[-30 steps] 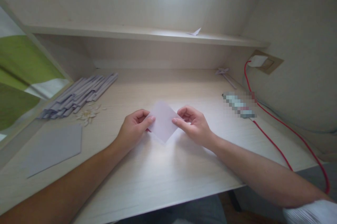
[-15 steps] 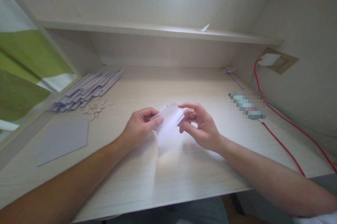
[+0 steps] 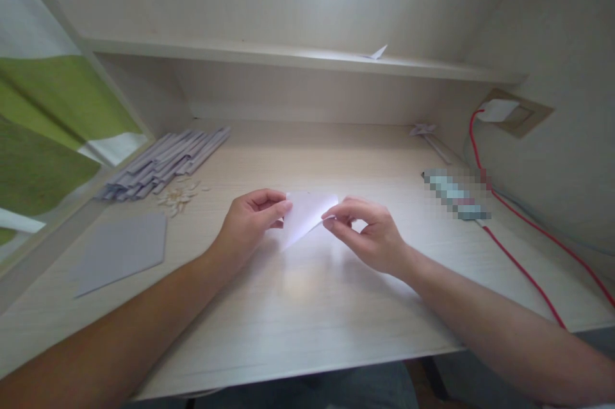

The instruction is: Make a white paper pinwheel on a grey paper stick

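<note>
A small white sheet of paper [image 3: 307,211] is held up off the desk between my two hands, brightly lit along its right side. My left hand [image 3: 257,220] pinches its left edge between thumb and fingers. At the right edge, the thumb and index finger of my right hand [image 3: 368,229] close on the paper, which looks bent or folded there. On the desk to the left lies a flat stack of white paper sheets [image 3: 122,249].
Many rolled paper tubes [image 3: 168,162] are piled at the back left, beside small pale pieces [image 3: 179,196]. A pinwheel-like paper shape on a stick [image 3: 432,140] lies back right. A blurred-out phone-like object [image 3: 454,194] has a red cable [image 3: 526,274]. A paper scrap [image 3: 378,52] rests on the shelf [image 3: 288,58].
The paper has turned, its top edge now nearly level. My right hand's fingers have come together on its right edge, where they were spread before. My left hand still holds the left side.
</note>
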